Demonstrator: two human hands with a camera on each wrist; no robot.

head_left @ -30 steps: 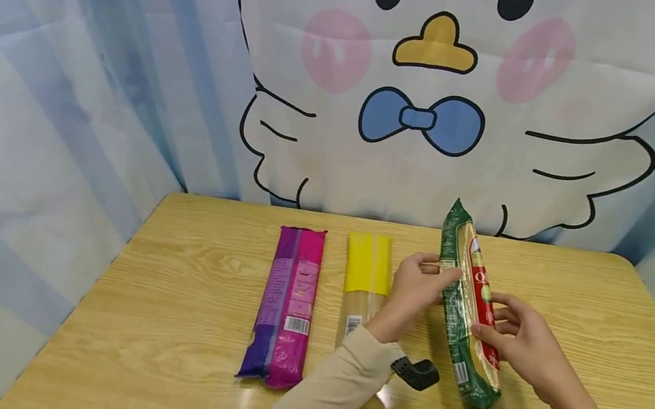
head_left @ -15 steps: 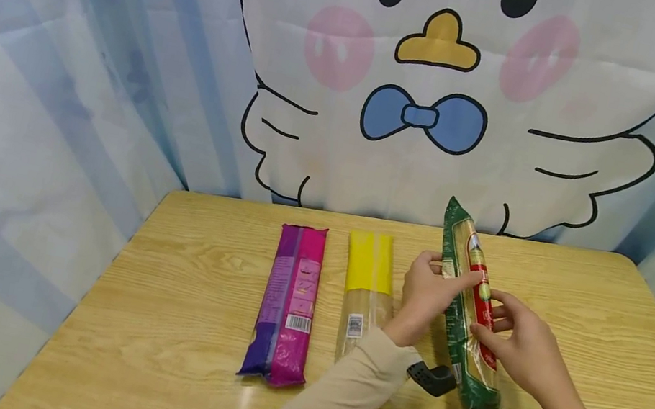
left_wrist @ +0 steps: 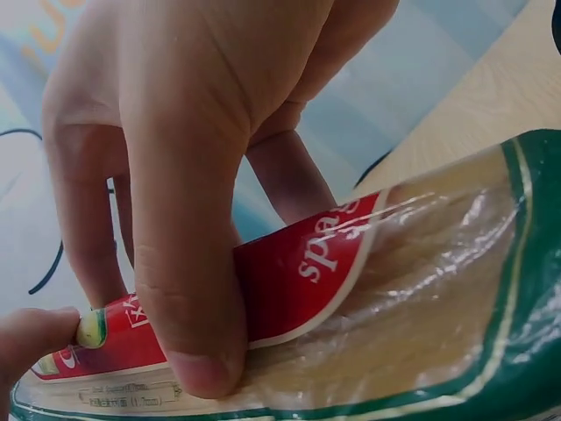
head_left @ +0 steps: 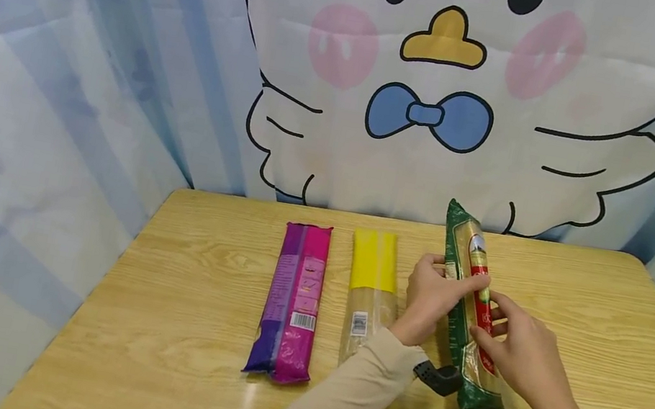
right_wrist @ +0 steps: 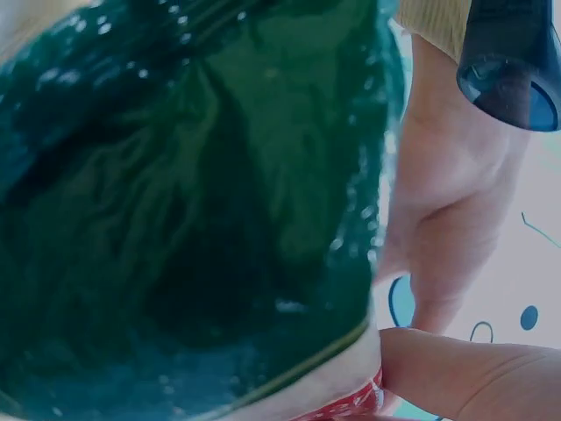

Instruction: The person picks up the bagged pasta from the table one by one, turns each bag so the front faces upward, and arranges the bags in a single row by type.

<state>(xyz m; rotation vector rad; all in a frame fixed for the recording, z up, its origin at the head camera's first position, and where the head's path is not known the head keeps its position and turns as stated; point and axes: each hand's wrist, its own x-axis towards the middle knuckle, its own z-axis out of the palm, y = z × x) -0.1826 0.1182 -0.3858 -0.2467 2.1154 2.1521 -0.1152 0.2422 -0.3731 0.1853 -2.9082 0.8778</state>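
A packet of spaghetti (head_left: 465,317), green at both ends with a red label, slants up from the wooden table in the head view. My left hand (head_left: 433,298) grips its left side above the middle, thumb across the front. From the right, my right hand (head_left: 528,351) holds it lower down, thumb on the front and fingers behind the far edge. Part of the red label (left_wrist: 298,272) with the letters "spag" shows up close in the left wrist view. The packet's crinkled green end (right_wrist: 193,210) fills much of the right wrist view, hiding most of the grip.
To the left lie a purple and pink packet (head_left: 291,300) and a yellow-topped clear packet (head_left: 375,264), partly covered by my left sleeve. A curtain with a cartoon bird (head_left: 419,169) hangs behind the table (head_left: 184,311).
The packet has turned about its long axis, bringing the red label toward the right edge. My left hand has shifted slightly right, its thumb reaching further across the front.
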